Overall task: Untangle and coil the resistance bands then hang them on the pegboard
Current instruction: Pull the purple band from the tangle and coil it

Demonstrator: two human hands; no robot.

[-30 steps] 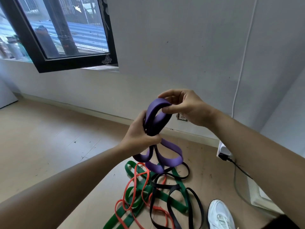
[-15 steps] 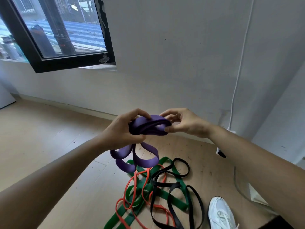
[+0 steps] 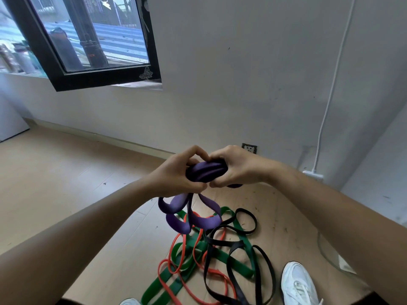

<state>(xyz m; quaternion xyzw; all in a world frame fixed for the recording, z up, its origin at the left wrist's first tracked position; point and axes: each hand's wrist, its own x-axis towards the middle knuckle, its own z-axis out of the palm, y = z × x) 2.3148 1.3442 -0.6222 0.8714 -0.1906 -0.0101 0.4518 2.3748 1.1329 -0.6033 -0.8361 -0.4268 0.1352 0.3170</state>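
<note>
The purple resistance band (image 3: 204, 172) is held in the air with its coiled part bunched between both hands. The left hand (image 3: 176, 172) has its fingers clamped round the coil's left end, and the right hand (image 3: 237, 168) has its fingers clamped round the right end. Loose purple loops hang under the coil. Below them, the green band (image 3: 233, 261), red band (image 3: 214, 271) and black band (image 3: 256, 223) lie tangled on the floor. A white shoe (image 3: 297, 285) is lower right.

**Room around the wall socket**

A wall socket (image 3: 249, 148) sits low in the white wall (image 3: 242, 73). Up and left of it is a black-framed window (image 3: 99, 81). To its right a white cable (image 3: 334, 80) runs down to a white plug block (image 3: 312, 174). Below the socket, a white sneaker (image 3: 297, 285) rests on the wooden floor (image 3: 55, 172).
</note>
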